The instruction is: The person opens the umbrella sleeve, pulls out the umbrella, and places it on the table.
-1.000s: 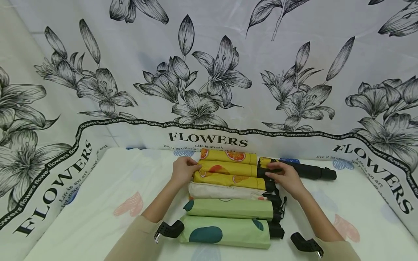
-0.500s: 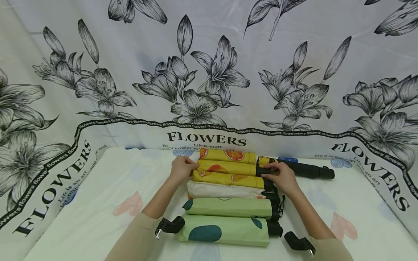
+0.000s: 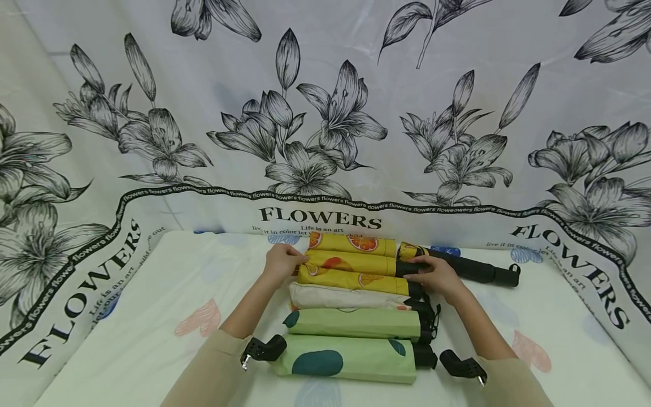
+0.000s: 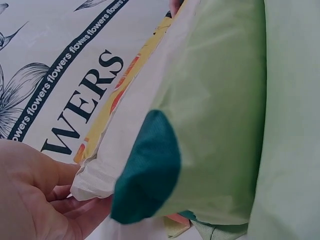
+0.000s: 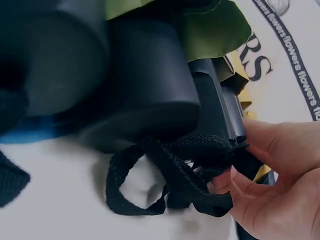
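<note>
A yellow folded umbrella (image 3: 356, 263) with orange prints lies across the bed-like surface, second from the back of a row. My left hand (image 3: 283, 263) pinches its left end. At its right end my right hand (image 3: 438, 277) holds the black handle between thumb and fingers. Directly in front lies another yellow umbrella (image 3: 363, 281), then a white one (image 3: 351, 297). In the left wrist view the white umbrella's end (image 4: 95, 180) hides my left fingertips. Black handles (image 5: 150, 75) and a wrist strap (image 5: 170, 185) stand before my right hand in the right wrist view.
Two green umbrellas (image 3: 356, 323) lie nearest me. At the back are a yellow orange-print sleeve or umbrella (image 3: 351, 243) and, to its right, a black umbrella (image 3: 473, 267) with a yellow left end. A flower-print curtain (image 3: 325, 141) hangs behind.
My right hand has shifted slightly left along the yellow umbrella's handle. The black umbrella's right end has turned a little toward me, and its strap loop now shows. My left hand stays at the same end.
</note>
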